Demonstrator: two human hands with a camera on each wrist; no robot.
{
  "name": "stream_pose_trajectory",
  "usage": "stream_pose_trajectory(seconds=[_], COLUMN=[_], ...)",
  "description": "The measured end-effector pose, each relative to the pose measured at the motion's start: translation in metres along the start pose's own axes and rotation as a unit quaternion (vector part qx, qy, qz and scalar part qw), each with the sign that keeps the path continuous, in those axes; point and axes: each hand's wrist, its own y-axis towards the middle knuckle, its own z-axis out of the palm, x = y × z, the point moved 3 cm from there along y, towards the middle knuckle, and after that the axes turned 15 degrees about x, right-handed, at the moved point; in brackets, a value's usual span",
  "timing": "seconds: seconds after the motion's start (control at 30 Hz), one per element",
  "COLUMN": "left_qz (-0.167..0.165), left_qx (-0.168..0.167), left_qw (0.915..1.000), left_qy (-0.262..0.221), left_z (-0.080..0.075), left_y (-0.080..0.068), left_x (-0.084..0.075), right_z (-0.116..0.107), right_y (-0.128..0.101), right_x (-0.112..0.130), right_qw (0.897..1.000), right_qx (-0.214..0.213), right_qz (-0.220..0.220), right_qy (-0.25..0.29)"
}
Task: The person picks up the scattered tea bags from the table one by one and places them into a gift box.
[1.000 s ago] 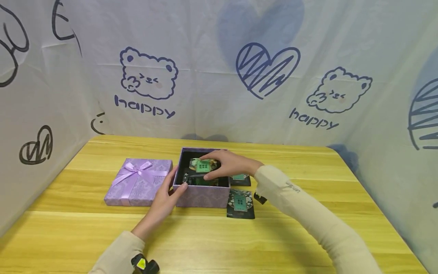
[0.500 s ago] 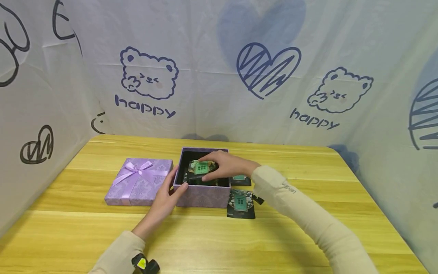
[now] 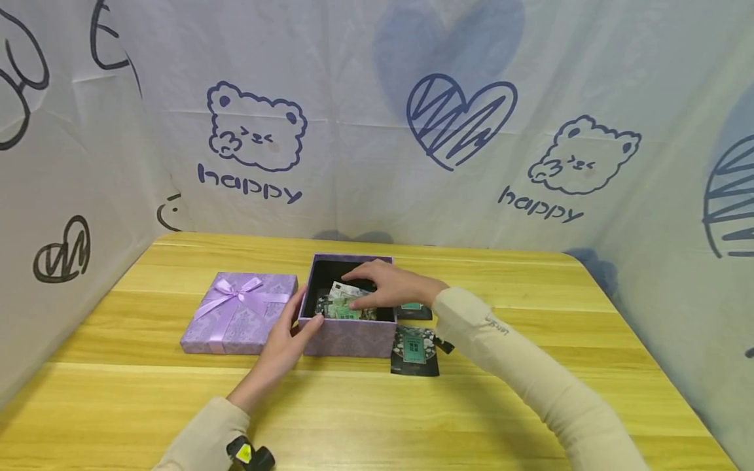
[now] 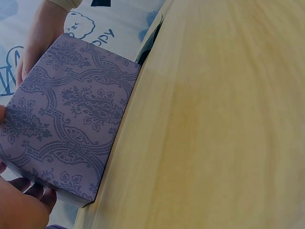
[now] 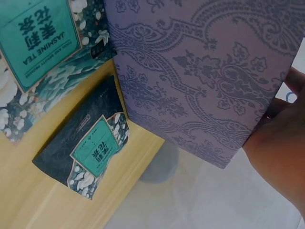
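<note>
Apparently the step in hand is arranging packets (image 3: 346,313) inside the purple box (image 3: 349,339), which stands nearer the table's (image 3: 365,418) far edge than its near edge. The left hand (image 3: 283,343) grips the box at its near-left corner; the right hand (image 3: 394,282) spreads over the packets, whether pinching one I cannot tell. The next move probably calls for steadying the box.

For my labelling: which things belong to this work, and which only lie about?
Probably in the work:
left hand, gripping the open purple patterned box
right hand, over the flat, green-labelled packet inside

Lying aside, perhaps waiting:
purple square lid with lilac ribbon bow
two flat black-and-green packets
</note>
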Motion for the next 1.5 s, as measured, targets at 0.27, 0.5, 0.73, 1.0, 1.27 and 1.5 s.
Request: stream_pose_trajectory(seconds=[0.27,0.5,0.73,1.0,1.27,1.5], left_qz=[-0.002,-0.007,-0.010,-0.014,-0.011,-0.011], left_qx=[0.002,0.005,0.008,0.006,0.004,0.005], left_qw=[1.0000,1.0000,0.9999,0.9999,0.9999,0.9999], left_qy=[-0.001,0.001,0.001,-0.007,-0.011,-0.010], left_z=[0.001,0.001,0.001,0.000,0.001,0.002], left_y=[0.000,-0.001,-0.002,-0.002,-0.002,-0.002], left_x=[-0.001,-0.003,-0.006,-0.006,-0.004,-0.004], right_z=[0.002,0.004,0.004,0.010,0.026,0.039], right_y=[-0.008,-0.024,-0.045,-0.065,-0.076,-0.081], right_x=[0.001,0.001,0.000,-0.008,-0.022,-0.027], right_qw=[0.999,0.996,0.990,0.985,0.978,0.977], right_qx=[-0.043,-0.079,-0.130,-0.158,-0.184,-0.183], right_qz=[-0.009,-0.022,-0.015,-0.008,0.003,0.012], right_qy=[0.026,0.034,0.044,0.073,0.100,0.106])
